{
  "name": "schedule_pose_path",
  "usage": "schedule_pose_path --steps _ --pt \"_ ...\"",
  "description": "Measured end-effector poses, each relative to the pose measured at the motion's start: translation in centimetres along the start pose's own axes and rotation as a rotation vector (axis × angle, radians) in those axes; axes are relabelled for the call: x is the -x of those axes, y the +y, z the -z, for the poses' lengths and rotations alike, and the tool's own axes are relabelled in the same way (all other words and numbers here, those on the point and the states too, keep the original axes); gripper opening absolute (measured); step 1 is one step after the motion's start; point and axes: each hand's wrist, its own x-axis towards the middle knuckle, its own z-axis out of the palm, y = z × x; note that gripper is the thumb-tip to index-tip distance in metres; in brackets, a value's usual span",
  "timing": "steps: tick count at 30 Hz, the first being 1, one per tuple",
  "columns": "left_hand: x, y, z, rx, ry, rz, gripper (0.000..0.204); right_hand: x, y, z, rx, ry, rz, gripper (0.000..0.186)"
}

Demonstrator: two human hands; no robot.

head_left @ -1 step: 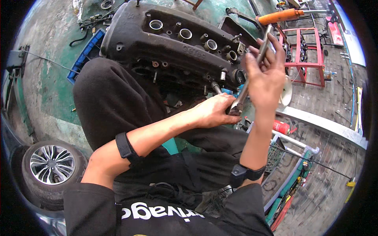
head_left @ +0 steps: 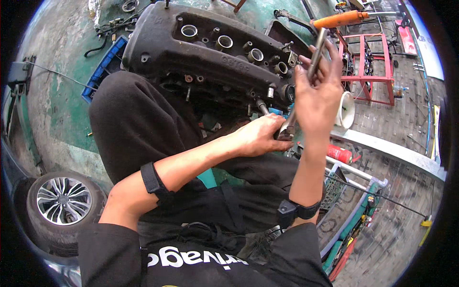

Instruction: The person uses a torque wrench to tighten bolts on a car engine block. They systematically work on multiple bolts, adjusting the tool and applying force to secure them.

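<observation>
A dark engine (head_left: 158,36) with round metal-ringed openings along its top lies in front of me. My left hand (head_left: 258,136) is closed round the head end of a ratchet wrench (head_left: 319,44), by the engine's near right side. From that end a metal extension bar (head_left: 262,106) runs up to the engine's side; where its tip seats is hard to see. The ratchet's long handle slants up to the right. My right hand (head_left: 319,100) holds the handle between thumb and curled fingers, its palm partly hiding the shaft.
A blue crate (head_left: 103,67) sits left of the engine, and a wheel (head_left: 63,198) stands at lower left. To the right are a red metal frame (head_left: 366,79), an orange cylinder (head_left: 339,19), a white round container (head_left: 346,110), a red canister (head_left: 338,153) and a metal beam (head_left: 392,152).
My right hand has shifted a little left, swinging the ratchet's handle with it. My left hand stays in place on the ratchet's head end.
</observation>
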Motion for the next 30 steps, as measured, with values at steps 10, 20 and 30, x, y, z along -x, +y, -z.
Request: schedule_pose_path --steps 10,20,30 --pt "0.4 0.1 -3.4 0.143 0.252 0.029 0.039 2.5 -1.5 -3.5 0.067 -0.08 0.399 0.039" --pt "6.9 2.0 -0.2 -0.906 -0.06 0.058 0.043 8.0 -3.5 -6.0 0.065 -0.314 0.519 0.03" --pt "4.5 13.1 3.9 -0.713 0.049 -0.198 0.039 15.1 0.0 -6.3 0.223 -0.503 0.647 0.063"
